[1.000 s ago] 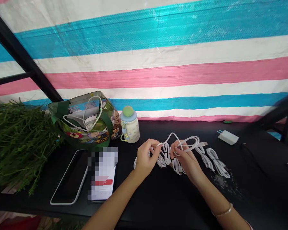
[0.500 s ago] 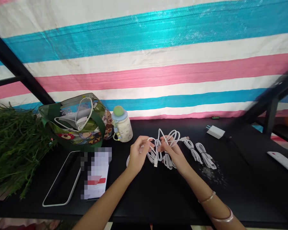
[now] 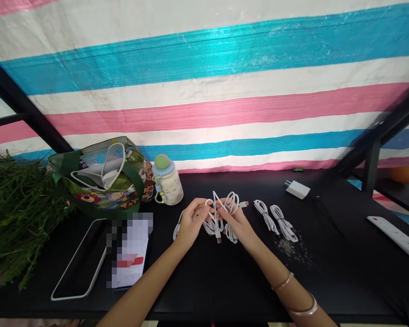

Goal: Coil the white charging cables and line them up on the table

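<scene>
Between my two hands is a loosely looped white USB cable (image 3: 232, 200). My left hand (image 3: 192, 221) pinches one side of it between thumb and fingers. My right hand (image 3: 236, 223) grips the coils on the other side, and a plug pokes out to its right. A USB plug (image 3: 218, 237) hangs below the hands. Behind and under them lie more bundled cables (image 3: 209, 228), partly hidden by my fingers. One bundle (image 3: 176, 230) shows left of my left hand. Two tied cable bundles (image 3: 266, 217) (image 3: 284, 223) rest on the black table to the right.
A cup with a green-topped lid (image 3: 168, 184) and a green bag (image 3: 98, 181) stand at the back left, near leafy greenery (image 3: 17, 218). Two phones (image 3: 82, 259) (image 3: 131, 254) lie front left. On the right are a white charger (image 3: 297, 189) and a power strip (image 3: 395, 236).
The whole view has shifted slightly, so things sit further left and a little lower. Both hands keep hold of the looped cable, with little change in their grip.
</scene>
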{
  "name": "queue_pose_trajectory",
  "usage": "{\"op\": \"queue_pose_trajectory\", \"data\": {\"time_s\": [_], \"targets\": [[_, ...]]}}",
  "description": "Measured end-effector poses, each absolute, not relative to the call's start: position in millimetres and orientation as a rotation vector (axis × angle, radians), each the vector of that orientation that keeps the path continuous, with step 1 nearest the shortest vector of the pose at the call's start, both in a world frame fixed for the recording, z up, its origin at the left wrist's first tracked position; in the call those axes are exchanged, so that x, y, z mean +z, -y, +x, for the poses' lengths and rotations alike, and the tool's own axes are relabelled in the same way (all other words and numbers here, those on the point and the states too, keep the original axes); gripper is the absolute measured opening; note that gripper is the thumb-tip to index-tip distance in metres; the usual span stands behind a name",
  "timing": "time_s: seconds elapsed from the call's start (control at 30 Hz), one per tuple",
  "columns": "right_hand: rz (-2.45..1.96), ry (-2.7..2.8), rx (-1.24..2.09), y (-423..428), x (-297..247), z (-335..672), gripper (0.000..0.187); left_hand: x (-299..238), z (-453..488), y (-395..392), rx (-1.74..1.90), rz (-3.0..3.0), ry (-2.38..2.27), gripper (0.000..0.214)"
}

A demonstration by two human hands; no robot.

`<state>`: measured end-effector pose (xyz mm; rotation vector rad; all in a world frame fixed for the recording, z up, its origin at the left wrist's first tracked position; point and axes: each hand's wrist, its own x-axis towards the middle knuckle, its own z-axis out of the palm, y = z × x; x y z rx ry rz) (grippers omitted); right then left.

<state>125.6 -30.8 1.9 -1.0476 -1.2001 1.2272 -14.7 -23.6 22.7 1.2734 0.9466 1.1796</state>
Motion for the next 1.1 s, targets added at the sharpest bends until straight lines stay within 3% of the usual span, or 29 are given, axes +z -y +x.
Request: {"op": "queue_pose_trajectory", "data": {"time_s": [0.57,1.1], "targets": [[-0.982,1.077,1.333,36,-4,123,0.040,15,-13,27,1.072,1.264,-0.896,0.049],[-0.938,1.150,1.360,33,6,126,0.054,16,-17,26,1.049,1.494,-0.850,0.043]]}}
